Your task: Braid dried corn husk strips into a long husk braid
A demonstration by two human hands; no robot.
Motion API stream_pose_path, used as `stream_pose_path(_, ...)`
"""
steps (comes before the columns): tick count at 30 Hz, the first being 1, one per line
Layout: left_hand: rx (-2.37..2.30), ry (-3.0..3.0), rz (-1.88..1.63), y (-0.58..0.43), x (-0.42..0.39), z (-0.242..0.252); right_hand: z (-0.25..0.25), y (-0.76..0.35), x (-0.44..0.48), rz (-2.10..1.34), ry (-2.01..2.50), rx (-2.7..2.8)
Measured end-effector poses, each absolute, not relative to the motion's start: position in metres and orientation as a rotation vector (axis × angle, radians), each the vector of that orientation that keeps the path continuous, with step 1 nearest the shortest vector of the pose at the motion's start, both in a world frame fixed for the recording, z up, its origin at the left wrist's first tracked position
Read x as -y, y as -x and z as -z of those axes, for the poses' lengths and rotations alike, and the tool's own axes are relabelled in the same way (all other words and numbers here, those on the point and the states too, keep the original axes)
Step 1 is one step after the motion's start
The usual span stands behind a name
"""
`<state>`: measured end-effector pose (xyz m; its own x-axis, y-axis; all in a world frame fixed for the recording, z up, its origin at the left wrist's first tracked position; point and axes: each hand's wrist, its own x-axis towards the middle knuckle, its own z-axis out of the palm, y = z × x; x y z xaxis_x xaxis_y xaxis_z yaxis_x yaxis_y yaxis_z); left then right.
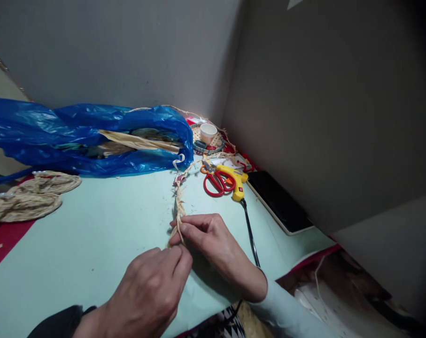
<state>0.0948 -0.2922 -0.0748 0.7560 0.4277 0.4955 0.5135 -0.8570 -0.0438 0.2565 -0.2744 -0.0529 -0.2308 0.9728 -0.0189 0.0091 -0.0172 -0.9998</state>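
Note:
A thin braid (pixel 179 202) of pale dried plant fibre, resembling straw or corn husk, runs from the back of the table toward me. My right hand (pixel 213 239) pinches the braid near its front end between thumb and fingers. Just below and to the left, my left hand (pixel 149 281) is closed, knuckles up, on the loose strands coming out of the braid; its fingertips are mostly hidden. At its far end the braid passes a small clip-like piece (pixel 178 179) and curves right toward the scissors.
Red-handled scissors (pixel 216 184) and a yellow glue gun (pixel 236 180) with a black cord lie beyond my right hand. A tablet (pixel 279 202) rests by the right wall. Behind are a blue plastic bag (pixel 135 164) of dried husks and a tape roll (pixel 208 133). Woven soles (pixel 26 206) lie left.

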Motion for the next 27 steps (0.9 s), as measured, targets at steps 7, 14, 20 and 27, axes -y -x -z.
stream_pose_path(7, 1.723, 2.973, 1.116, -0.083, 0.261, 0.051, 0.056, -0.259, 0.277, -1.394, 1.061, 1.321)
stream_pose_path(14, 2.854, 3.365, 1.599, -0.096, 0.243, 0.053, 0.062, -0.259, 0.277, -1.374, 1.003, 1.472)
stream_pose_path(20, 3.051, 3.031, 1.55, -0.094, 0.249, 0.057, 0.061, -0.26, 0.289, -0.992, 1.328, 1.775)
stream_pose_path(27, 3.039, 2.841, 1.47, -0.097, 0.247, 0.059, 0.064, -0.263, 0.305, -0.517, 1.477, 1.869)
